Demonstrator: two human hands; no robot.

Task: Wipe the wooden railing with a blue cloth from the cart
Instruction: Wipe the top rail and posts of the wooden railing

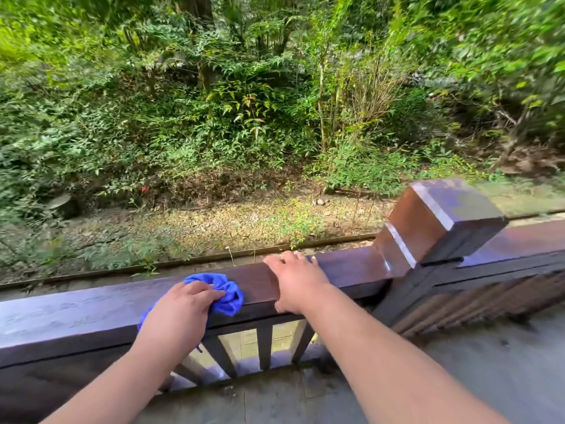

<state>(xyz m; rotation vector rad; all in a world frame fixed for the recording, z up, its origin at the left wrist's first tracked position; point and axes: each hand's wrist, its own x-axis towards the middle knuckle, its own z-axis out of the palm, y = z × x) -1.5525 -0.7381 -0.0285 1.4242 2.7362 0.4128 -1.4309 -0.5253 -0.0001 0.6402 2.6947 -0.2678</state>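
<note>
A dark brown wooden railing [76, 313] runs across the lower half of the view, its top rail flat and glossy. My left hand [180, 310] is shut on a bunched blue cloth [227, 293] and presses it onto the top rail near the middle. Just to the right, my right hand [295, 280] rests palm down on the same rail, its fingers draped over the far edge and holding nothing. The two hands are about a hand's width apart.
A thick square wooden post [443, 221] rises from the railing at the right, and the rail continues beyond it. Vertical balusters [264, 344] stand below the rail. Grey paving [474, 377] lies on my side. Gravel and dense green bushes lie beyond. No cart is in view.
</note>
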